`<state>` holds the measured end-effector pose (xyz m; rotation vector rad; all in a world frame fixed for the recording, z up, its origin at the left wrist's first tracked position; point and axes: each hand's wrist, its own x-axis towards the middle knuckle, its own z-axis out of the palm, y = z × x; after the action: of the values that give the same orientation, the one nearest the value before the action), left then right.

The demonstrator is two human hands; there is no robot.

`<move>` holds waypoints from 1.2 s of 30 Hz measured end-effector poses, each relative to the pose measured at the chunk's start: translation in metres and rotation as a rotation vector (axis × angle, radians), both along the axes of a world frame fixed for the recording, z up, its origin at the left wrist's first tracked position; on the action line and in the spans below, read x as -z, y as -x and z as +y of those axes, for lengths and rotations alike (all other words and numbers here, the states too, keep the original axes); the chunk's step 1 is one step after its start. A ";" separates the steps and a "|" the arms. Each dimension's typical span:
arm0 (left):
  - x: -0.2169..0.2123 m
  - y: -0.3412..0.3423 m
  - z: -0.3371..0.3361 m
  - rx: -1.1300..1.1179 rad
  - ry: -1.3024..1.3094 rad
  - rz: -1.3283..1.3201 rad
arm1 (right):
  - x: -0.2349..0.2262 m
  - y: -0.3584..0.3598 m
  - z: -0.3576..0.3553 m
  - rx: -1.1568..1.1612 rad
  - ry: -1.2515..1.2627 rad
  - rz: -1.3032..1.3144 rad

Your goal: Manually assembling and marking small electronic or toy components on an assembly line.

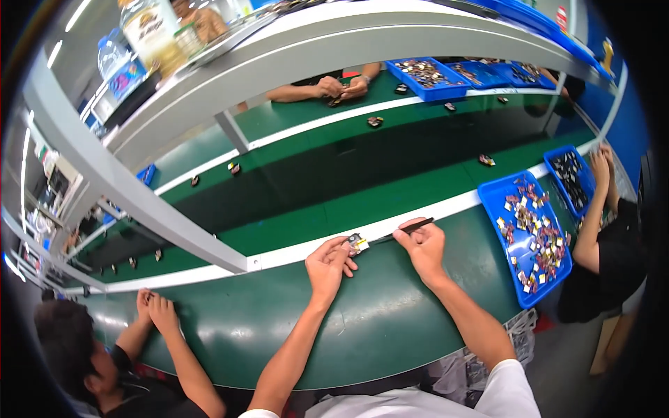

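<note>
My left hand (329, 268) pinches a small electronic part (357, 244) with a silvery-grey body and a white and yellow patch. My right hand (424, 249) is closed around a slim black tool (417, 225), which looks like tweezers. Its thin tip points left and reaches close to the part; whether the two touch, I cannot tell. Both hands are above the green worktable (390, 313), near the white rail (425, 211) along its far edge. Right of my right hand, a blue tray (514, 249) holds many similar small parts.
Beyond the rail runs a dark green conveyor belt (334, 174) with scattered small parts. A grey metal frame (150, 177) slants across the left. Co-workers' hands are at the left (157, 310), far side (338, 89) and right (601, 167). Another blue tray (570, 180) holds black parts.
</note>
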<state>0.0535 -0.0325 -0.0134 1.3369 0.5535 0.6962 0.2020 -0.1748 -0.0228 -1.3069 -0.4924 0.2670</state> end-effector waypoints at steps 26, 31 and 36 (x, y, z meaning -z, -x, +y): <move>0.000 0.008 -0.007 0.075 0.025 0.003 | -0.016 0.040 -0.004 -0.081 0.212 -0.249; 0.000 0.009 -0.006 0.134 0.006 -0.003 | -0.016 0.040 -0.001 -0.110 0.183 -0.154; 0.001 0.010 -0.010 0.123 -0.057 -0.025 | -0.017 0.041 0.000 -0.134 0.139 -0.049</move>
<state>0.0440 -0.0426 -0.0148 1.4017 0.4302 0.6310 0.1614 -0.1746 -0.0054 -1.4199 -0.6134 0.3865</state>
